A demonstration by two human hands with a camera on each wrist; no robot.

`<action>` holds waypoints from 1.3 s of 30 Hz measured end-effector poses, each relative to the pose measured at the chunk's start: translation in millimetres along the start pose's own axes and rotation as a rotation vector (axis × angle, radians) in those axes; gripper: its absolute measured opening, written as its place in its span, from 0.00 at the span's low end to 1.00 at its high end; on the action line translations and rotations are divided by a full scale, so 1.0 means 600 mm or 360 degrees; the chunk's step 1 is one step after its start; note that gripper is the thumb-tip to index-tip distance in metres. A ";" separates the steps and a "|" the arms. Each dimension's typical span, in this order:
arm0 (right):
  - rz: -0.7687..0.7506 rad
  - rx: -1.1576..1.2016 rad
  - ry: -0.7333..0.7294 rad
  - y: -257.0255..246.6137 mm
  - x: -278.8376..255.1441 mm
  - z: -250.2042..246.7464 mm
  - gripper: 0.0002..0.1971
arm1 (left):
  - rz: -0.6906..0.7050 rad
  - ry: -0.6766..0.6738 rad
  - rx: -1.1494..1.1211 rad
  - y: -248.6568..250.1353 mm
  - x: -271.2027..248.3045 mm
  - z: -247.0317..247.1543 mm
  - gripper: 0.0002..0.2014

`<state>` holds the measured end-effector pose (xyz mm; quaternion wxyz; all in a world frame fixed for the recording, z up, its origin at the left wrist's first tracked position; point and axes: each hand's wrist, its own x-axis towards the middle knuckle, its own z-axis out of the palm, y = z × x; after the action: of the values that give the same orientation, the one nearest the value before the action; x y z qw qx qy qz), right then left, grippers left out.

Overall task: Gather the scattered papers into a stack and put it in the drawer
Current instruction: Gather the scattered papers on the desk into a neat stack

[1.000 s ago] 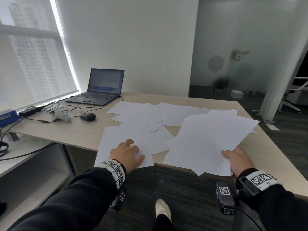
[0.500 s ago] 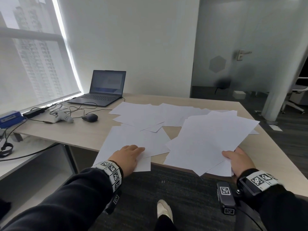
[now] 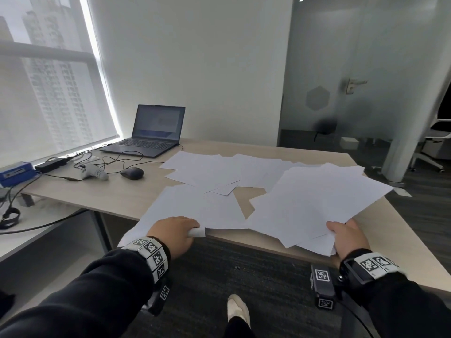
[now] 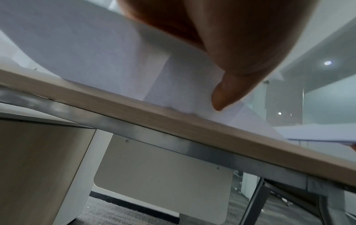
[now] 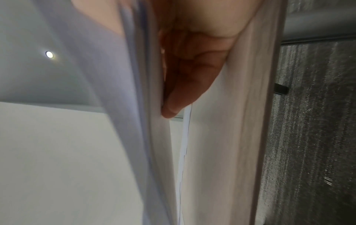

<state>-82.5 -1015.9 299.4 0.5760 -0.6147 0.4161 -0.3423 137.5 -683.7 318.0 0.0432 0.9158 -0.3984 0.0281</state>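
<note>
Sliding back toward the lower left of the frame, the left hand [image 3: 174,234] has dragged the near sheets [image 3: 195,208] to the desk [image 3: 117,193] edge, fingers now curled over their corner with the thumb pinching from below. Gripping the fanned bundle [image 3: 314,203] at lower right same as before, right hand [image 3: 347,239] thumb on top, fingers under. Probably merging the two next; more loose papers [image 3: 219,167] mid-frame, no drawer in view.
</note>
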 end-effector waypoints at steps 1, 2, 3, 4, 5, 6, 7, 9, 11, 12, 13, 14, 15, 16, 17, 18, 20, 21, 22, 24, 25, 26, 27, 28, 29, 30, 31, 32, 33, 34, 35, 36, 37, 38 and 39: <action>0.0013 0.0013 0.0014 0.000 0.000 0.001 0.09 | -0.0055 0.0021 -0.0018 -0.003 -0.001 -0.002 0.12; 0.0012 0.0008 0.0038 0.000 0.002 0.001 0.10 | -0.0113 0.0062 -0.0055 -0.007 -0.002 -0.002 0.12; -0.0004 -0.0032 0.0046 -0.006 -0.003 0.002 0.08 | -0.0172 0.0145 -0.0111 -0.009 -0.004 -0.002 0.10; -0.0017 -0.0080 0.0051 -0.010 -0.005 0.000 0.06 | -0.0235 0.0250 -0.0179 -0.011 -0.006 -0.003 0.07; -0.0025 -0.0103 0.0068 -0.013 -0.005 -0.003 0.05 | -0.0298 0.0348 -0.0237 -0.010 -0.010 -0.005 0.06; -0.0042 -0.0125 0.0089 -0.013 -0.006 -0.006 0.05 | -0.0353 0.0429 -0.0280 -0.008 -0.014 -0.009 0.06; -0.0055 -0.0150 0.0091 -0.014 -0.008 -0.010 0.05 | -0.0403 0.0489 -0.0306 -0.005 -0.017 -0.014 0.08; -0.0055 -0.0159 0.0077 -0.014 -0.011 -0.019 0.06 | -0.0464 0.0583 -0.0369 0.005 -0.025 -0.024 0.09; -0.0031 -0.0141 0.0012 -0.015 -0.015 -0.031 0.09 | -0.0437 0.0643 -0.0420 0.023 -0.030 -0.034 0.11; -0.0018 -0.0171 -0.0031 -0.017 -0.018 -0.036 0.09 | -0.0391 0.0646 -0.0428 0.037 -0.032 -0.038 0.11; -0.0011 -0.0192 -0.0081 -0.021 -0.023 -0.041 0.09 | -0.0330 0.0639 -0.0426 0.053 -0.033 -0.041 0.10; 0.0003 -0.0198 -0.0137 -0.022 -0.025 -0.045 0.09 | -0.0255 0.0628 -0.0413 0.072 -0.034 -0.043 0.09; 0.0027 -0.0195 -0.0196 -0.022 -0.027 -0.049 0.09 | -0.0174 0.0619 -0.0388 0.091 -0.033 -0.044 0.07; 0.0049 -0.0196 -0.0248 -0.022 -0.030 -0.051 0.08 | -0.0091 0.0619 -0.0368 0.112 -0.034 -0.045 0.07; 0.0075 -0.0207 -0.0283 -0.022 -0.035 -0.054 0.08 | 0.0000 0.0635 -0.0359 0.131 -0.032 -0.044 0.09; 0.0107 -0.0213 -0.0308 -0.020 -0.037 -0.057 0.08 | 0.0094 0.0660 -0.0348 0.150 -0.030 -0.040 0.13; 0.0148 -0.0201 -0.0367 -0.014 -0.042 -0.063 0.10 | 0.0247 0.0671 -0.0295 0.186 -0.023 -0.029 0.21; 0.0167 -0.0207 -0.0392 -0.013 -0.045 -0.067 0.11 | 0.0305 0.0628 -0.0257 0.204 -0.019 -0.022 0.22; 0.0198 -0.0205 -0.0397 -0.010 -0.045 -0.070 0.12 | 0.0359 0.0560 -0.0218 0.222 -0.016 -0.015 0.23; 0.0227 -0.0194 -0.0396 -0.010 -0.049 -0.077 0.12 | 0.0476 0.0411 -0.0178 0.253 -0.014 0.004 0.24; 0.0222 -0.0210 -0.0391 -0.014 -0.054 -0.080 0.13 | 0.0528 0.0331 -0.0179 0.266 -0.014 0.013 0.24; 0.0215 -0.0250 -0.0380 -0.018 -0.059 -0.085 0.15 | 0.0578 0.0246 -0.0188 0.277 -0.016 0.021 0.25; 0.0227 -0.0310 -0.0365 -0.023 -0.061 -0.091 0.18 | 0.0633 0.0177 -0.0203 0.287 -0.018 0.028 0.27; 0.0252 -0.0335 -0.0345 -0.028 -0.065 -0.096 0.21 | 0.0686 0.0134 -0.0213 0.294 -0.019 0.033 0.28; 0.0305 -0.0338 -0.0357 -0.033 -0.068 -0.102 0.23 | 0.0727 0.0102 -0.0227 0.300 -0.019 0.038 0.29; 0.0340 -0.0334 -0.0367 -0.035 -0.068 -0.108 0.24 | 0.0751 0.0071 -0.0236 0.303 -0.018 0.040 0.28; 0.0378 -0.0320 -0.0382 -0.035 -0.066 -0.114 0.25 | 0.0760 0.0037 -0.0242 0.305 -0.015 0.042 0.27; 0.0418 -0.0268 -0.0395 -0.029 -0.063 -0.119 0.27 | 0.0764 0.0003 -0.0245 0.306 -0.012 0.044 0.24; 0.0463 -0.0173 -0.0394 -0.021 -0.058 -0.122 0.30 | 0.0779 -0.0024 -0.0257 0.305 -0.009 0.045 0.22; 0.0505 -0.0068 -0.0386 -0.015 -0.056 -0.125 0.34 | 0.0806 -0.0053 -0.0274 0.302 -0.005 0.048 0.23; 0.0535 0.0012 -0.0375 -0.011 -0.055 -0.128 0.34 | 0.0854 -0.0071 -0.0301 0.301 -0.001 0.050 0.25; 0.0575 0.0061 -0.0386 -0.008 -0.055 -0.130 0.34 | 0.0900 -0.0079 -0.0311 0.301 0.003 0.051 0.27; 0.0611 0.0084 -0.0408 -0.008 -0.059 -0.134 0.32 | 0.0936 -0.0072 -0.0306 0.300 0.006 0.054 0.29; 0.0627 0.0090 -0.0422 -0.008 -0.061 -0.137 0.29 | 0.0941 -0.0071 -0.0310 0.300 0.008 0.055 0.30; 0.0601 0.0076 -0.0426 -0.006 -0.061 -0.141 0.25 | 0.0927 -0.0072 -0.0355 0.300 0.009 0.056 0.33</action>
<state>-173.5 -1018.5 313.6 0.6943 -0.5520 0.4354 -0.1537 9.9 -813.4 295.2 0.1248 0.7531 -0.6455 -0.0249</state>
